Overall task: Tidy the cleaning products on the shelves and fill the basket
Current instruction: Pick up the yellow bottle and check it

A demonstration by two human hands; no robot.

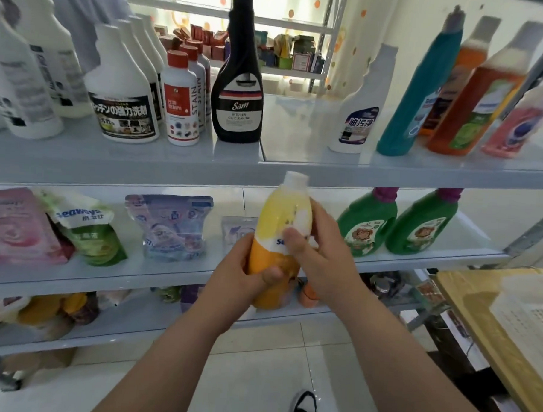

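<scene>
Now both hands, left hand (pixel 245 267) and right hand (pixel 317 264), are gripping the yellow bottle (pixel 281 234) upright, probably reading its label before shelving.

left hand (pixel 239 268), right hand (pixel 322 254): bare | forearms (pixel 170 351): bare | shoe (pixel 305 408): black, white

The yellow-and-orange bottle (pixel 279 237) has a white cap; right of it stand green bottles (pixel 367 222) with purple caps, left of it a pink pouch (pixel 17 226), above it a black bottle (pixel 238 79) with a white label.

Dark bottle (pixel 239 80) left of spray bottle (pixel 360 113)
</scene>
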